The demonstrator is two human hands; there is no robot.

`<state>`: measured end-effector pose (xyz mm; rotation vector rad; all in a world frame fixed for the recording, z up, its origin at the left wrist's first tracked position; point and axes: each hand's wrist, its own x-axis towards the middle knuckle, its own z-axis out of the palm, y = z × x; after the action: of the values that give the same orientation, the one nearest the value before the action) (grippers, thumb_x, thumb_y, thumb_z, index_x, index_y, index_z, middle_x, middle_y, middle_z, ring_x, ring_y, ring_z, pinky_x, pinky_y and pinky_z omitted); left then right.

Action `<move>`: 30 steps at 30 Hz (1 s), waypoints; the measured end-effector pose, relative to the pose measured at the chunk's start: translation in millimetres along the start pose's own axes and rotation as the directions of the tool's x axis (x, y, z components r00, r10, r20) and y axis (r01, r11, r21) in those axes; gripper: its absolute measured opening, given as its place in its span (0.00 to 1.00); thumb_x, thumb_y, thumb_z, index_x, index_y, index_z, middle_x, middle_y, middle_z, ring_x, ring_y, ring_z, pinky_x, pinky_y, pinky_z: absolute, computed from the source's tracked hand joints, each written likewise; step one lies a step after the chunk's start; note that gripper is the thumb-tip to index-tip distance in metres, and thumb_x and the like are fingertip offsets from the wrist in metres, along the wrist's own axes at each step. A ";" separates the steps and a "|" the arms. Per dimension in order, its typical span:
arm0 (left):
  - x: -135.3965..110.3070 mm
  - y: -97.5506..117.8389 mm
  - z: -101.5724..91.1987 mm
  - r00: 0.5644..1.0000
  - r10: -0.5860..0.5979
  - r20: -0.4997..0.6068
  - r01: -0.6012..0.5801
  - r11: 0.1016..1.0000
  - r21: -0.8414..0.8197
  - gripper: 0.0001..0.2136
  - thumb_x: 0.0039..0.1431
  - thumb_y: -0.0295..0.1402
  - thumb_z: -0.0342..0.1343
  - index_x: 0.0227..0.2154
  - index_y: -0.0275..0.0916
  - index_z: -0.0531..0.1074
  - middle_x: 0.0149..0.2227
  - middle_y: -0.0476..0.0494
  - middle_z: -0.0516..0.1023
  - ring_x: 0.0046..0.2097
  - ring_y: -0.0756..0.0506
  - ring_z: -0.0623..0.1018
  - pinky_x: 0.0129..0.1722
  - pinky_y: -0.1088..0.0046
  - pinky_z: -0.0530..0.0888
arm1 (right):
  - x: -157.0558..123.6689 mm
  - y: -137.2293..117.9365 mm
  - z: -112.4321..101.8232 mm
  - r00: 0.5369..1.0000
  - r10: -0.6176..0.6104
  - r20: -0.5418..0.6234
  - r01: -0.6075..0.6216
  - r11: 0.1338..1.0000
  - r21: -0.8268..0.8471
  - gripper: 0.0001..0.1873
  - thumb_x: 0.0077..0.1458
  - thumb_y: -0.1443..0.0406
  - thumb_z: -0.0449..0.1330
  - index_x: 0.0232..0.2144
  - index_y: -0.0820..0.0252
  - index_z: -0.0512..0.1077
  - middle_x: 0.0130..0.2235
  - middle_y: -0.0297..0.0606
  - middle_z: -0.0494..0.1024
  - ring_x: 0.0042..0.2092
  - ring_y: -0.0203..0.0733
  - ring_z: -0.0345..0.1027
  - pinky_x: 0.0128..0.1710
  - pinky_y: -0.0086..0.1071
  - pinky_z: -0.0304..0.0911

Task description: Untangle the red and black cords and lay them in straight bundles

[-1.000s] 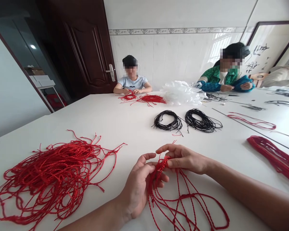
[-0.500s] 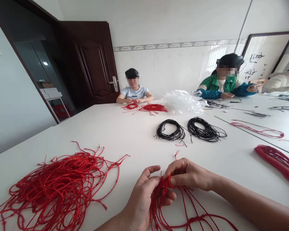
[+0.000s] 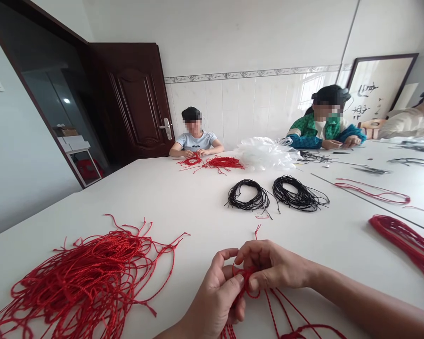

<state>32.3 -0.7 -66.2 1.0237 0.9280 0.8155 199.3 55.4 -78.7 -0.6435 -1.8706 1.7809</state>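
My left hand (image 3: 215, 296) and my right hand (image 3: 272, 266) meet over the near edge of the white table (image 3: 183, 197). Both pinch a small bunch of red braided cords (image 3: 247, 281), whose strands trail down and to the right below my hands. Fingers of both hands are curled tight around the cords. A big loose pile of red cords (image 3: 81, 278) lies on the table just left of my left hand.
Two coils of black cord (image 3: 249, 195) (image 3: 297, 194) lie mid-table, a heap of clear plastic bags (image 3: 266, 153) behind them. A red cord bundle (image 3: 406, 240) lies at right. Three people sit at the far side; one handles red cords (image 3: 215, 163).
My hands have closed together on the cord bunch and sit lower in the picture as the view tilted up. My right fingers went from stretched out to curled.
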 end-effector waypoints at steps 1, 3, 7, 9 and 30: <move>-0.2 0.3 0.1 1.000 -0.004 0.002 0.004 1.000 0.002 0.13 0.53 0.31 0.45 0.43 0.42 0.54 0.28 0.53 0.64 0.17 0.59 0.60 0.16 0.81 0.51 | 0.1 0.0 0.2 1.000 0.005 0.004 -0.005 1.000 0.007 0.20 0.41 0.63 0.64 0.36 0.63 0.64 0.25 0.30 0.68 0.26 0.31 0.65 0.25 0.26 0.57; -0.4 0.5 0.0 1.000 -0.014 0.008 0.013 1.000 0.010 0.13 0.54 0.31 0.44 0.43 0.41 0.54 0.29 0.52 0.64 0.17 0.59 0.60 0.16 0.81 0.51 | 0.1 -0.1 0.8 1.000 0.011 0.023 -0.012 1.000 0.027 0.20 0.40 0.64 0.64 0.36 0.63 0.65 0.26 0.31 0.70 0.26 0.31 0.64 0.26 0.26 0.57; -0.6 -0.4 -0.4 1.000 -0.002 0.016 0.002 1.000 0.009 0.12 0.54 0.32 0.43 0.43 0.41 0.54 0.28 0.52 0.65 0.17 0.59 0.60 0.16 0.81 0.50 | 0.1 -0.3 1.6 0.999 0.007 0.040 -0.008 0.999 0.031 0.19 0.41 0.64 0.64 0.36 0.63 0.65 0.27 0.32 0.71 0.27 0.31 0.65 0.26 0.26 0.57; -0.4 -1.1 -0.5 1.000 0.006 0.015 -0.006 1.000 0.000 0.12 0.54 0.32 0.43 0.43 0.42 0.55 0.28 0.52 0.65 0.17 0.59 0.60 0.16 0.81 0.49 | 0.0 0.3 1.4 0.999 0.008 0.033 -0.008 1.000 0.016 0.19 0.41 0.64 0.64 0.36 0.63 0.66 0.26 0.32 0.71 0.27 0.31 0.65 0.26 0.26 0.57; -0.2 0.8 -1.0 0.971 -0.197 0.135 0.213 0.970 -0.119 0.12 0.53 0.41 0.46 0.34 0.38 0.60 0.24 0.50 0.66 0.17 0.57 0.66 0.16 0.82 0.57 | 0.2 -0.8 6.5 0.997 -0.029 -0.071 0.042 0.979 0.198 0.08 0.44 0.66 0.62 0.27 0.66 0.67 0.25 0.34 0.72 0.26 0.30 0.65 0.29 0.28 0.60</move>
<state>31.2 -0.3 -65.6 0.8365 0.8469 0.6253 195.1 50.5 -78.1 -0.5844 -1.6229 1.8691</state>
